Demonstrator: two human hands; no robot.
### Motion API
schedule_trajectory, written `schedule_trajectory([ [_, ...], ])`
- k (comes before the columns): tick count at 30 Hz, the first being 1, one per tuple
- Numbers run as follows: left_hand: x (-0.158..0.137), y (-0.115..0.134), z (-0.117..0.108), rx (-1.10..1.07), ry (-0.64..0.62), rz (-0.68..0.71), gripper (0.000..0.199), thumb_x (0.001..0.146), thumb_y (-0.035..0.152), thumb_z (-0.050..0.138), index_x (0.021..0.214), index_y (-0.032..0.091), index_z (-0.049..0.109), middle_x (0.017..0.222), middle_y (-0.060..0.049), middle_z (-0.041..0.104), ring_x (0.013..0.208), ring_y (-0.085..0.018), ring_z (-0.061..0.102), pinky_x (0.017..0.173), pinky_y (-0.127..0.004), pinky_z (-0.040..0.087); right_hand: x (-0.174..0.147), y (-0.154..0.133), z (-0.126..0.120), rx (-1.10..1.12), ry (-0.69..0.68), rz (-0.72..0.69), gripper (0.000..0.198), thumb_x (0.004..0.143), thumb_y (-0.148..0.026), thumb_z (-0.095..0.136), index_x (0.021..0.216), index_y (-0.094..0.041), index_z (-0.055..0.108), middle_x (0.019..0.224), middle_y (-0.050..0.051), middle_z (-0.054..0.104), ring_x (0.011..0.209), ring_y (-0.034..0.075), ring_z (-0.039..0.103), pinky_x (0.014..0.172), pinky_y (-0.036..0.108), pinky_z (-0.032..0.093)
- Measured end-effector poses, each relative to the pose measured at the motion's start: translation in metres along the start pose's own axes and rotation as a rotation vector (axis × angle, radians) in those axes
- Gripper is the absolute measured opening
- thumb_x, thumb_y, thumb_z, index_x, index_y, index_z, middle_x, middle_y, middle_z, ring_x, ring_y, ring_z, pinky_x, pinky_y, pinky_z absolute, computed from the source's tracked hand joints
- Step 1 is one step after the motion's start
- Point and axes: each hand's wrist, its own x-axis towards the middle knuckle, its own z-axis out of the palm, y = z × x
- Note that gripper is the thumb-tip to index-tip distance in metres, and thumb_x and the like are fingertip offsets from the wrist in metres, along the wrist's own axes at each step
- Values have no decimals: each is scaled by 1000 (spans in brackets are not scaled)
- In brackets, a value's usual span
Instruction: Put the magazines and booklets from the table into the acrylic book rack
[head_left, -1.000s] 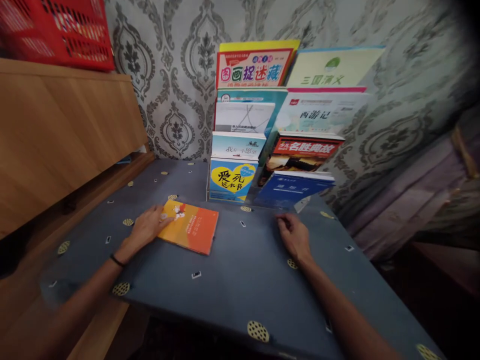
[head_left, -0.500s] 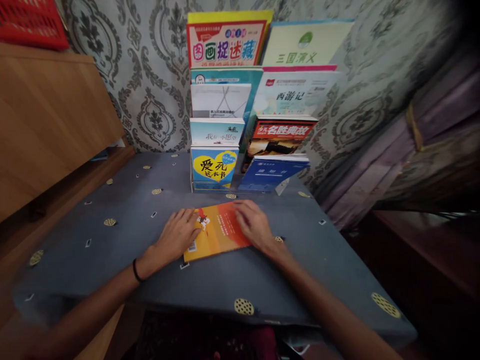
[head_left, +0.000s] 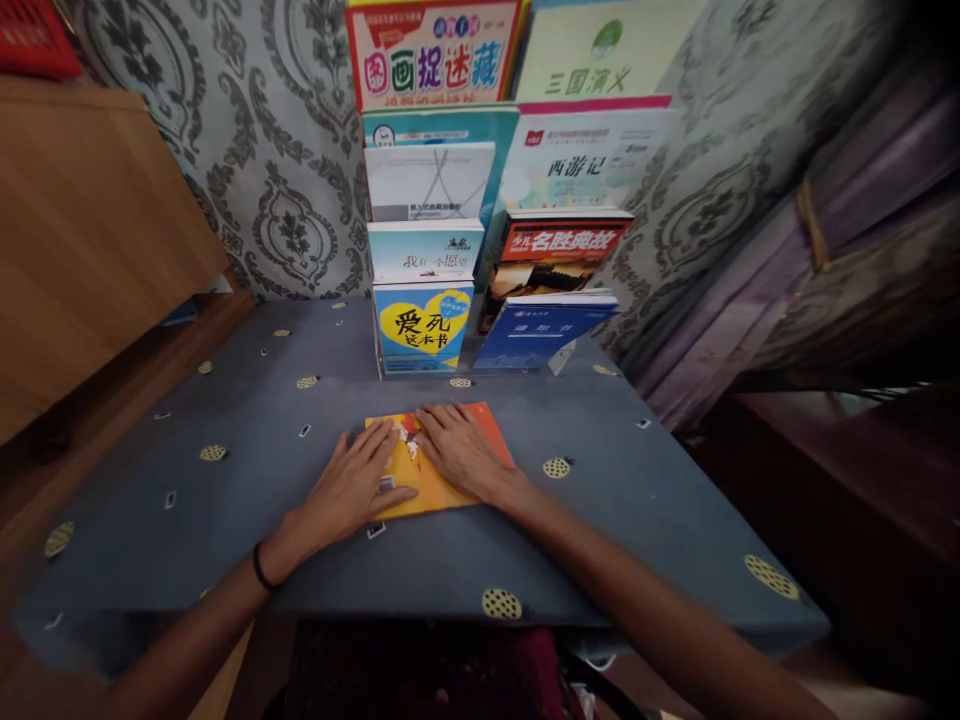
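A closed orange and yellow book (head_left: 431, 490) lies flat on the patterned blue tablecloth (head_left: 300, 575). My left hand (head_left: 358, 478) rests open on the book's left end, its fingers stretched out and the thumb apart. Across the middle of the cover lies my right hand (head_left: 461, 452), flat and open, hiding the printed text. The fingertips of both hands are close to each other near a small picture on the cover. A dark band circles my left wrist.
Behind the book stands a clear rack (head_left: 377, 350) with tiers of books, among them a blue booklet (head_left: 536, 335) at front right. A wooden cabinet (head_left: 97, 230) is at left with a red basket (head_left: 34, 40) on it. A tied curtain (head_left: 720, 310) hangs at right.
My right hand has moved left from the book's right edge to the middle of its cover. My left hand's fingers have spread more. The view has tipped down slightly.
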Motion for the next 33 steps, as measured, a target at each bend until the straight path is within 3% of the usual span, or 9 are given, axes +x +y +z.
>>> schedule_trajectory([
  [6, 10, -5, 0, -27, 30, 27, 54, 103, 49, 39, 147, 18, 44, 156, -17, 45, 148, -29, 38, 119, -57, 29, -7, -14, 8, 8, 22, 35, 41, 100, -23, 42, 138, -15, 56, 141, 19, 60, 133, 33, 52, 113, 57, 37],
  [11, 13, -4, 7, -31, 96, 27, 39, 104, 33, 37, 137, 16, 48, 151, -18, 50, 145, -29, 41, 115, -55, 34, 1, -34, 15, 105, -62, -30, 54, 96, -11, 41, 149, -13, 44, 152, 16, 52, 144, 24, 44, 120, 45, 33],
  [17, 17, 0, 8, -25, 194, 69, 33, 100, 28, 42, 127, 14, 55, 139, -20, 59, 133, -33, 52, 109, -57, 40, 3, -41, 10, 106, -70, 13, 51, 94, -7, 43, 146, -6, 46, 147, 21, 55, 142, 25, 46, 119, 47, 34],
  [21, 17, 0, 8, -29, 237, 77, 36, 98, 25, 43, 131, 15, 53, 140, -19, 58, 132, -32, 53, 107, -55, 43, 1, -42, 5, 60, -53, 35, 47, 97, -9, 43, 144, -9, 48, 144, 20, 58, 141, 25, 48, 118, 49, 34],
  [26, 16, 0, 14, -46, 245, 57, 34, 100, 27, 40, 126, 16, 58, 144, -19, 57, 134, -32, 51, 106, -56, 42, -4, -39, 0, -8, 24, 75, 31, 101, -18, 43, 127, -18, 61, 129, 13, 70, 124, 26, 61, 117, 54, 34],
  [33, 15, 1, 18, -73, 248, 31, 36, 101, 28, 37, 126, 15, 59, 146, -19, 55, 137, -33, 50, 109, -59, 40, -3, -27, 2, 41, 71, 11, 24, 101, -18, 49, 116, -15, 67, 122, 14, 72, 118, 26, 63, 105, 46, 47],
])
